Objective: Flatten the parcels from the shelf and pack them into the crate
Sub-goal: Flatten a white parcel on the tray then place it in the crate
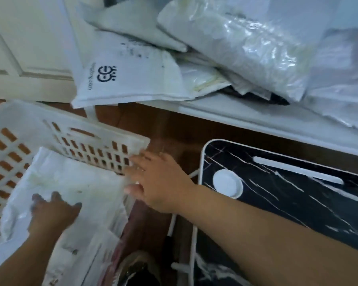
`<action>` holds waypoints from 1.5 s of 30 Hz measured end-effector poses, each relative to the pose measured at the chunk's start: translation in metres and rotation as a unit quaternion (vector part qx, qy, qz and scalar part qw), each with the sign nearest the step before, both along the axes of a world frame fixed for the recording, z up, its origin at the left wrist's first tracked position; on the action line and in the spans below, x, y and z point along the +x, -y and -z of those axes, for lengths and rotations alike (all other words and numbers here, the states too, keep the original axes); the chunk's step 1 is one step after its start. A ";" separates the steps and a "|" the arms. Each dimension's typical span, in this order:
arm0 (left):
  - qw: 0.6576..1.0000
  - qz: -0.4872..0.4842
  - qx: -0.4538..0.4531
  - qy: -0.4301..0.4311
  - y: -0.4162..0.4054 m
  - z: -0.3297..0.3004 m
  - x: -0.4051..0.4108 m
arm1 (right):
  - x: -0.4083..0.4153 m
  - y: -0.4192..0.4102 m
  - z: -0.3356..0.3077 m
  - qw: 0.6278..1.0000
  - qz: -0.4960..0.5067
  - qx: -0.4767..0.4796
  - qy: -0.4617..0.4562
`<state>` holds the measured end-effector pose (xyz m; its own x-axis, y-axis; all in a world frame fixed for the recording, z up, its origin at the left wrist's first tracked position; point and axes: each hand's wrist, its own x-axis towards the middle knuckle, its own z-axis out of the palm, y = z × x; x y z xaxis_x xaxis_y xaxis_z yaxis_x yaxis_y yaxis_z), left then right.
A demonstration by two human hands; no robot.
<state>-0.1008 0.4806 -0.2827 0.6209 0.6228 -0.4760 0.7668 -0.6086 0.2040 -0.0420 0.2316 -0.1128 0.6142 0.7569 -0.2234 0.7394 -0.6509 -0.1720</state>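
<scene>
Hands [50,213] [153,180] press parcel [87,188] flat, fingers straight.

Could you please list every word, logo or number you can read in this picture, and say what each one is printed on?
Dark logo, two rounded letter-like shapes with dots beside them, not readable as a word: on the white parcel overhanging the shelf.
Small line of text beside the logo, seemingly a web address ending in ".com": same parcel, the rest too blurred to read.
Faint grey print higher on that parcel: unreadable.
Nothing readable on the crate or the other parcels.
</scene>
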 end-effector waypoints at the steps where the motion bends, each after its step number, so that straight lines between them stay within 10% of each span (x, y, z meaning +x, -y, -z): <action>1: 0.998 -0.013 0.005 0.054 0.012 -0.029 0.008 | -0.003 0.014 -0.004 1.000 0.000 -0.013 0.000; 11: 0.889 0.065 0.158 0.424 0.169 -0.255 0.064 | -0.012 0.173 -0.079 0.980 0.153 -0.112 0.061; 16: 0.891 0.194 0.025 0.410 0.278 -0.299 0.071 | -0.017 0.289 -0.128 0.948 0.284 0.018 0.143; 21: 0.869 0.246 -0.190 0.385 0.375 -0.314 0.079 | -0.010 0.389 -0.154 0.773 0.542 0.328 0.022; 25: 0.826 0.075 -0.425 0.363 0.423 -0.319 0.104 | 0.012 0.419 -0.162 0.596 0.576 0.546 -0.121; 32: 0.754 -0.172 -0.526 0.355 0.463 -0.321 0.153 | 0.048 0.429 -0.181 0.551 0.525 0.618 -0.196; 37: 0.740 -0.149 -0.580 0.305 0.485 -0.333 0.156 | 0.042 0.434 -0.168 0.547 0.540 0.613 -0.182; 45: 0.787 0.144 -0.542 0.256 0.489 -0.338 0.077 | -0.025 0.498 -0.147 0.293 0.610 0.714 -0.183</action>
